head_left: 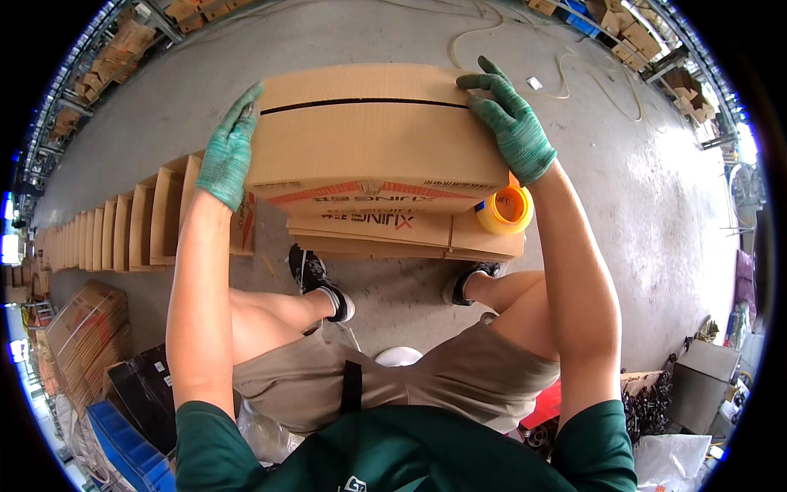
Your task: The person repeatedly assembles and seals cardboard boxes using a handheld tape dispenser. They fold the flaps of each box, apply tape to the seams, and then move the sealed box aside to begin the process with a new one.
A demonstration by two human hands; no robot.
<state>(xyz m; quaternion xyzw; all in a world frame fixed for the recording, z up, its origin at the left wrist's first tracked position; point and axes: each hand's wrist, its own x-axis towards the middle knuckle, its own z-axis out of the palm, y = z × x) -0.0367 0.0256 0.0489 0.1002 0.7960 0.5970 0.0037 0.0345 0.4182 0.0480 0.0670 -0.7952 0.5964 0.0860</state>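
Note:
A brown cardboard box [369, 148] is between my two hands, its top flaps folded in so that a narrow dark gap runs across between them. My left hand [229, 148], in a green knit glove, presses along the box's left side, fingers together and pointing away from me. At the right edge is my right hand [512, 123], gloved the same way, its thumb and palm against the box and its fingertips reaching past the far corner. Flattened cardboard sheets [410, 238] lie stacked beneath the box. On their right end rests a yellow roll of tape [506, 209], partly behind the box.
A long row of open cardboard boxes [139, 221] stands to the left. Flattened cartons [86, 340], a black box [147, 394] and a blue bin [123, 447] sit at the lower left. Hoses [566, 74] cross the far floor. Dark metal parts [648, 410] are piled lower right.

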